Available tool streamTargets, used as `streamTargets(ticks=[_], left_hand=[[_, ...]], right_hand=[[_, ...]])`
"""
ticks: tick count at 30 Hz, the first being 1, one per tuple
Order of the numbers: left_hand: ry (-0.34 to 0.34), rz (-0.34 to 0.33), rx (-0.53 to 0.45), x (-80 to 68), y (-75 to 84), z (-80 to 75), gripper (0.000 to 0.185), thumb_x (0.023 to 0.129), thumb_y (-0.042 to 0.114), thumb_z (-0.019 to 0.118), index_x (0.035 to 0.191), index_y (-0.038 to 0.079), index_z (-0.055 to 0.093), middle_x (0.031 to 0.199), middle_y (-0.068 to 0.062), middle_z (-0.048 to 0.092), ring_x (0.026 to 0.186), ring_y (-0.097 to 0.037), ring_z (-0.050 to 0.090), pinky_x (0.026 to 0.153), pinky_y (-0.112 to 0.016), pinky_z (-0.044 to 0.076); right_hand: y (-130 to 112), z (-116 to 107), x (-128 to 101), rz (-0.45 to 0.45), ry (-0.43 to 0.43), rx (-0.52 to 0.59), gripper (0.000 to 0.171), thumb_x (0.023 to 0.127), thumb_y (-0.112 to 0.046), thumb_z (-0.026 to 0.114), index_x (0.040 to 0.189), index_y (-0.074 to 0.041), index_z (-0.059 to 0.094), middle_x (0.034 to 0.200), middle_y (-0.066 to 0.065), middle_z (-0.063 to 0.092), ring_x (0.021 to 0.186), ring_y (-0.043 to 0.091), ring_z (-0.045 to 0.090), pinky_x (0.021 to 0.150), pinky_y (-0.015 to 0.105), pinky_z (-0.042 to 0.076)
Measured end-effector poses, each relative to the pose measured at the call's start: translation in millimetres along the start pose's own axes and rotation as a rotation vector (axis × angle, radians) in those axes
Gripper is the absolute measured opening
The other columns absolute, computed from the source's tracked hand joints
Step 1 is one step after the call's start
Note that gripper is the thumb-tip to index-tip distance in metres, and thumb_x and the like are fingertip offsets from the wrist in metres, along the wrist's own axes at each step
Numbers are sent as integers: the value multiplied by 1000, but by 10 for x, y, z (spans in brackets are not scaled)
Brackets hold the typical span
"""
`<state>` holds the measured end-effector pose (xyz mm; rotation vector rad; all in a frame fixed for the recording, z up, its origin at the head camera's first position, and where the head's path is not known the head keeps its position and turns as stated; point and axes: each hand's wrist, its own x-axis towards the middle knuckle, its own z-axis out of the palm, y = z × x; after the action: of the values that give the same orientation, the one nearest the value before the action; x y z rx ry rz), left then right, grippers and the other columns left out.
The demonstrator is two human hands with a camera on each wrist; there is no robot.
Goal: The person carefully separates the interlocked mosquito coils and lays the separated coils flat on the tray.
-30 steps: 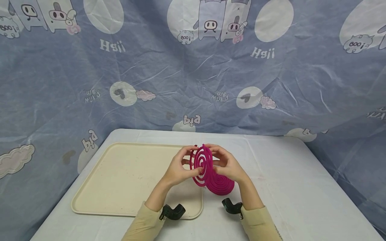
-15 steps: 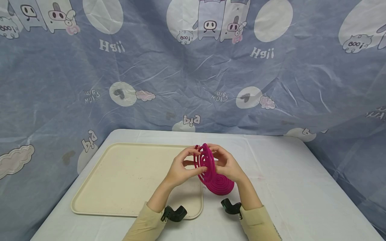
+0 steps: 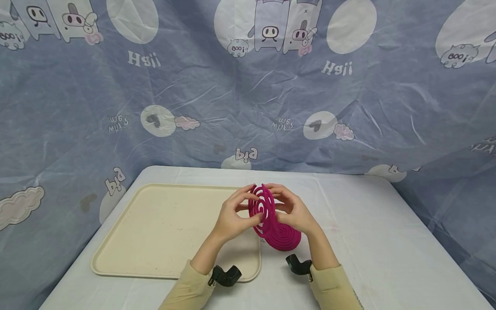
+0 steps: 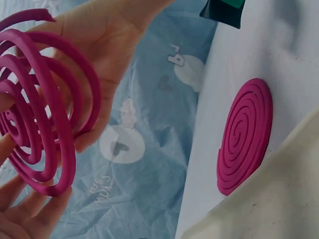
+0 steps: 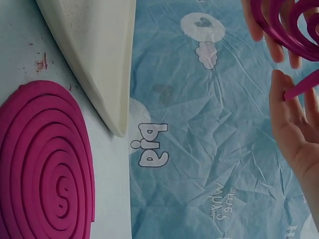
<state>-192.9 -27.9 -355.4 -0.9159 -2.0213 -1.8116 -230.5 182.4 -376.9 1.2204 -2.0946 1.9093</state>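
Observation:
Above the table, both hands hold an upright pair of magenta mosquito coils (image 3: 270, 217) whose open loops are spread partly apart. My left hand (image 3: 231, 218) holds the left side, fingertips at the upper rim and thumb near the centre. On the opposite side my right hand (image 3: 293, 209) grips the coils with bent fingers. The left wrist view shows the loops (image 4: 61, 117) springing apart between the two hands. Beneath the hands, another flat, tightly wound mosquito coil (image 3: 286, 239) lies on the table, beside the tray. Parts of the fingers are hidden behind the loops.
A cream tray (image 3: 170, 224) lies on the left of the white table (image 3: 360, 232), its right edge near the flat coil. Small reddish crumbs (image 5: 42, 62) dot the tabletop by the tray. A blue printed curtain (image 3: 217, 116) hangs behind.
My left hand has shifted slightly right, bringing the two spirals closer together than a second ago. The held coils have turned a little. The flat coil and tray stay put.

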Motion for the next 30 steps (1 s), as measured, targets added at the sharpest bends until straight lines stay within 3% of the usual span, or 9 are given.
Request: streamTargets(ticks=[7, 15, 18, 23, 27, 30], left_hand=[[-42, 38, 94, 17, 70, -97, 27, 71, -4, 71, 97, -8, 63, 130, -25, 50, 118, -37, 50, 80, -53, 52], [-119, -8, 155, 24, 138, -204, 29, 68, -2, 72, 95, -7, 62, 128, -25, 50, 114, -36, 50, 79, -53, 51], [-167, -51, 112, 23, 95, -265, 33, 69, -4, 73, 99, -7, 60, 127, -24, 49, 112, -36, 50, 81, -51, 51], [-270, -168, -88, 16, -165, -400, 42, 71, -10, 72, 110, -8, 56, 116, -21, 54, 100, -39, 55, 79, -45, 53], [-287, -256, -170, 11, -402, -502, 31, 75, -8, 70, 105, -8, 62, 103, -22, 59, 88, -27, 56, 74, -30, 53], [-275, -323, -166, 7, -445, -549, 21, 79, -4, 68, 100, -8, 66, 96, -20, 63, 80, -17, 55, 68, -25, 50]], right_hand=[[-62, -42, -5, -24, 9, -121, 45, 76, 5, 61, 119, 2, 53, 136, 19, 42, 121, 25, 46, 90, 39, 49], [-95, -78, -28, 27, -4, -156, 48, 73, 6, 67, 119, -1, 54, 136, 18, 42, 118, 29, 47, 91, 37, 48], [-82, -101, -46, 80, -23, -120, 49, 73, 6, 70, 119, 0, 53, 134, 20, 42, 116, 32, 48, 89, 36, 50], [-71, -137, -74, 177, -58, -52, 54, 73, 6, 73, 122, 1, 51, 127, 22, 47, 112, 33, 51, 85, 37, 52], [-75, -151, -85, 240, -65, -37, 55, 73, 5, 75, 122, -1, 51, 122, 19, 51, 109, 34, 53, 82, 38, 54], [-69, -162, -88, 241, -64, -57, 50, 75, 5, 74, 120, 1, 53, 118, 21, 53, 104, 35, 55, 80, 36, 54]])
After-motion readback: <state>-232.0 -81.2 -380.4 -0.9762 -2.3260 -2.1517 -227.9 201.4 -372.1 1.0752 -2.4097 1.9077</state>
